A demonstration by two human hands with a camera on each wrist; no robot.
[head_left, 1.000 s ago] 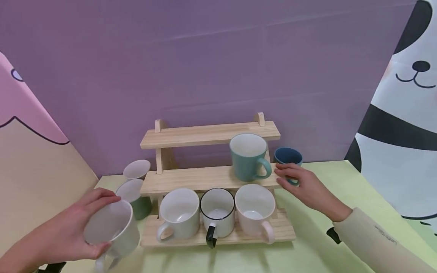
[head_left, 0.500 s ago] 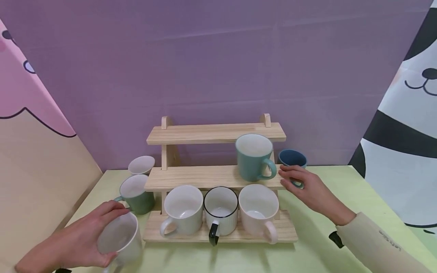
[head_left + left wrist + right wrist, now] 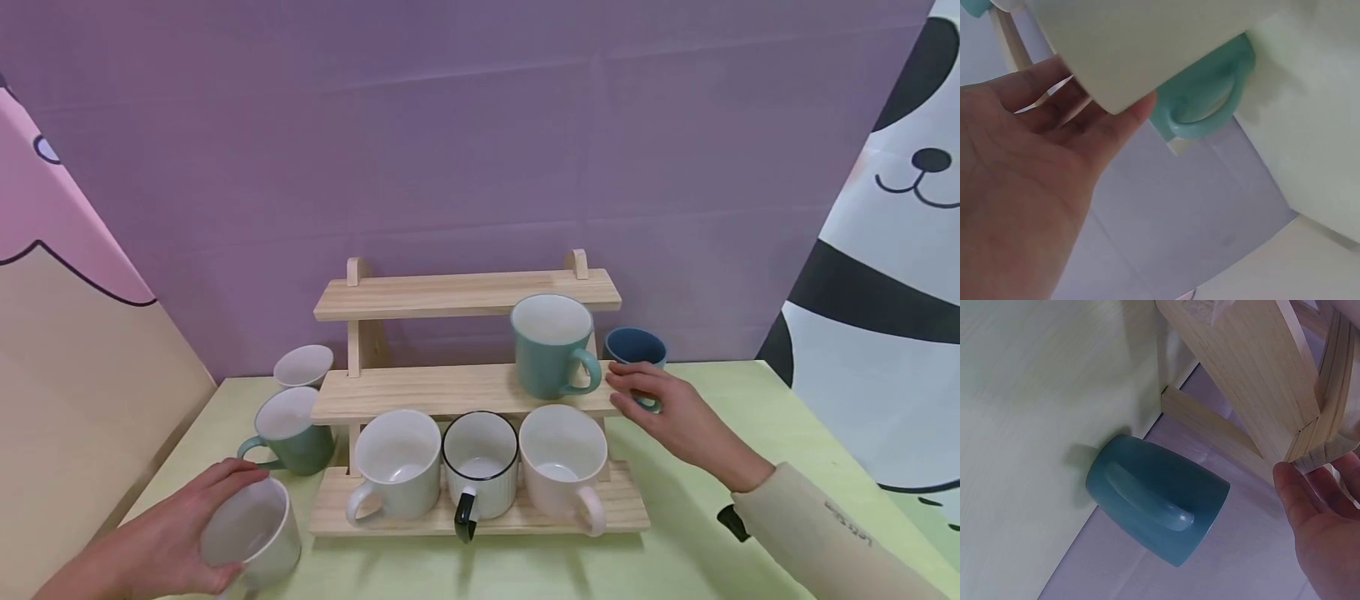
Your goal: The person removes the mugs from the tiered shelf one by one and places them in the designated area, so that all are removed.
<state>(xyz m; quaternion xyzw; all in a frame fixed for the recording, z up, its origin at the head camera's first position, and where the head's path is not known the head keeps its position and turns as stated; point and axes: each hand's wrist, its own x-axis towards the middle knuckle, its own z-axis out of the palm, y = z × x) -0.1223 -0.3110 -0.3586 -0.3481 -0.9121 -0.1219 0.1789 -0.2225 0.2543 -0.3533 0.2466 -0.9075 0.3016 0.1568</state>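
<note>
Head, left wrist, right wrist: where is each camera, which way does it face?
Head: on the head, looking forward and down at the shelf; left hand, right hand, right sleeve show.
Left wrist: on that wrist, towards the held white mug and purple backdrop; left hand shows.
Right wrist: on that wrist, towards the blue mug and shelf; right hand shows.
Head and right wrist share the blue mug.

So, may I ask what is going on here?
A person's left hand holds a white mug with its fingers, left of a wooden rack. The right hand touches the end of its middle shelf, where a teal mug stands. Three mugs stand on the bottom shelf; a green mug and a blue mug are on the table.
</note>
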